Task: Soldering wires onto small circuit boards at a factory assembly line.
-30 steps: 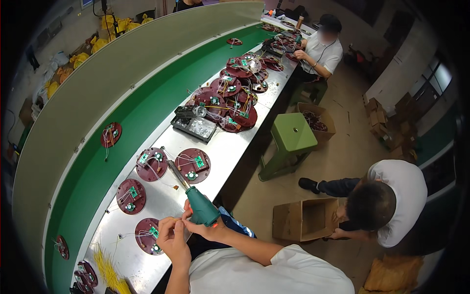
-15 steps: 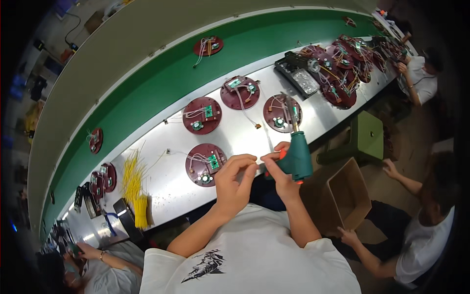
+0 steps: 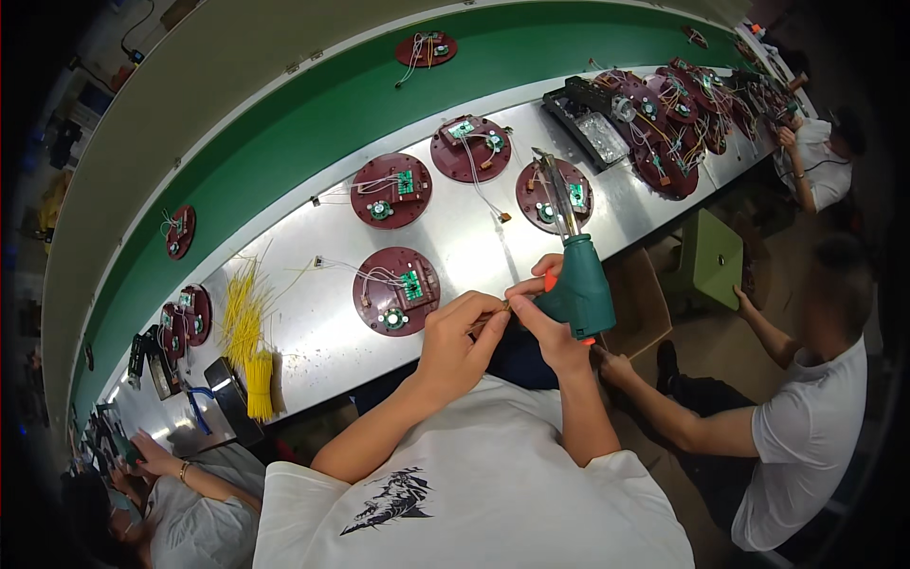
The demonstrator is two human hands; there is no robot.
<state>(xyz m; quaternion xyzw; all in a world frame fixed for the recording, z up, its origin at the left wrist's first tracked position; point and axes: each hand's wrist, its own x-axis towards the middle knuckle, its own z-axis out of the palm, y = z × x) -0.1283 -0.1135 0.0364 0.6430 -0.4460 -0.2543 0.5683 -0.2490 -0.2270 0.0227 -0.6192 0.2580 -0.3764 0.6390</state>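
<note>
In my right hand (image 3: 559,337) is a green pistol-shaped soldering gun (image 3: 588,289) with orange parts. Its long metal tip points away over a dark red round plate (image 3: 531,197) that carries a green circuit board. The right thumb and forefinger reach across to the fingertips of my left hand (image 3: 463,339). That hand is closed in a pinch; something thin and brownish shows at the fingertips, too small to name. Left of it on the metal bench lies another dark red round plate (image 3: 381,318) with a green board and white wires.
Two more wired plates (image 3: 391,190) (image 3: 471,149) lie farther back. Yellow wires (image 3: 258,384) stand bundled at left. A black tray (image 3: 599,137) and a heap of plates (image 3: 668,123) fill the right end. Co-workers sit on both sides; a cardboard box (image 3: 633,294) is near the right one.
My hands have come together, fingertips now touching. The soldering gun has shifted slightly right. The co-worker at right has leaned closer and the cardboard box has moved back toward the bench.
</note>
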